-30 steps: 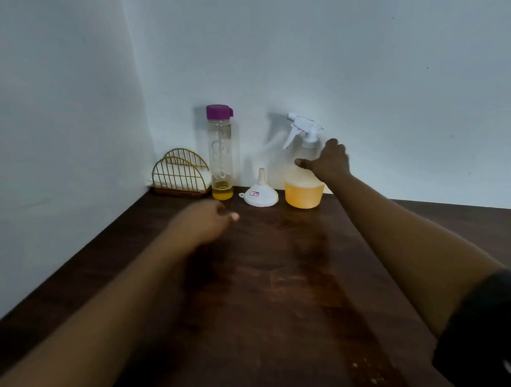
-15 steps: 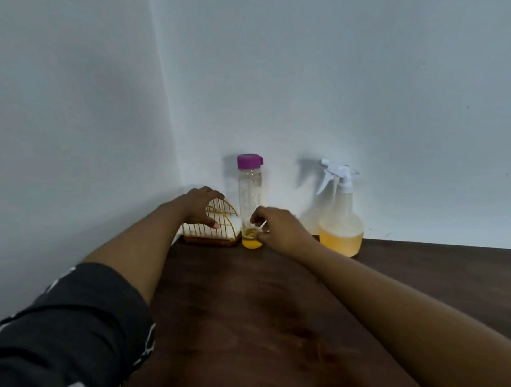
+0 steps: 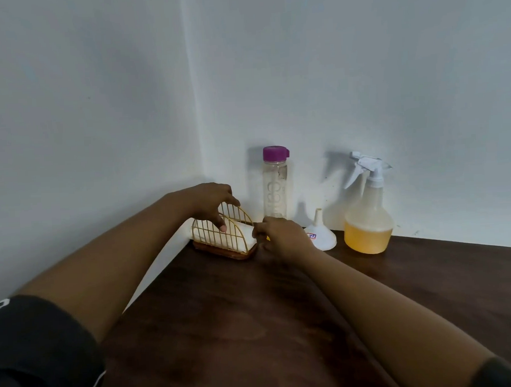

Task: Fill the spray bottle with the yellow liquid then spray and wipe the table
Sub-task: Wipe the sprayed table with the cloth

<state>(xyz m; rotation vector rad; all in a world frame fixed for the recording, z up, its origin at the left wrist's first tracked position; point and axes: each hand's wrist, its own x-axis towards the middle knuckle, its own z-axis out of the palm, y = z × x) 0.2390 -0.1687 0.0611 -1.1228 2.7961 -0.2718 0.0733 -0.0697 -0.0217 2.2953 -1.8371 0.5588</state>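
The spray bottle [image 3: 368, 214] stands at the back wall with a white trigger head and yellow liquid in its lower third. To its left, a white funnel [image 3: 322, 234] sits upside down on the dark wooden table [image 3: 249, 326]. A clear bottle with a purple cap [image 3: 275, 186] stands behind my hands; its base is hidden. In the corner, a gold wire holder [image 3: 213, 240] contains white napkins [image 3: 246, 239]. My left hand [image 3: 207, 203] grips the top of the holder's wires. My right hand [image 3: 280, 239] pinches the napkins at the holder's right end.
Two pale walls meet in a corner just behind the holder. The table runs from that corner toward me and off to the right. Dull smears show on the wood in front of me.
Both hands have left the spray bottle area and reached the corner. My left hand now holds the wire holder, and my right hand has moved from the bottle's base to the napkins.
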